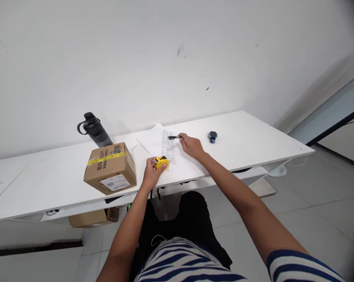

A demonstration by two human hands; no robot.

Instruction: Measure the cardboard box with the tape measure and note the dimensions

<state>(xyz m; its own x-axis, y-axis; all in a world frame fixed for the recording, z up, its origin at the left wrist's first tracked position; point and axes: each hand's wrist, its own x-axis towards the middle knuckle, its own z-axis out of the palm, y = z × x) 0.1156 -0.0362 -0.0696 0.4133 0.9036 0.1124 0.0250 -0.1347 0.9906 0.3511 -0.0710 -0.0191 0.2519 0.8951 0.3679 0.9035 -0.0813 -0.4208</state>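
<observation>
My left hand [151,175] is closed round a yellow and black tape measure [161,162] near the front edge of the desk. In the fingers of my right hand [191,146] is a dark pen [173,137], held over a sheet of paper [168,150] covered in dense writing. Whether the pen's tip touches the paper I cannot tell. Another white sheet [150,139] lies partly under or beside the written one. To the left of my left hand stands a cardboard box [110,166] with yellow tape and a white label.
Behind the box, a dark water bottle [96,131] with a loop handle stands near the wall. A blue-grey wristwatch [212,136] lies right of my right hand. Below the white desk [247,141], a shelf holds another cardboard box [90,218]. My legs are close to the desk's front.
</observation>
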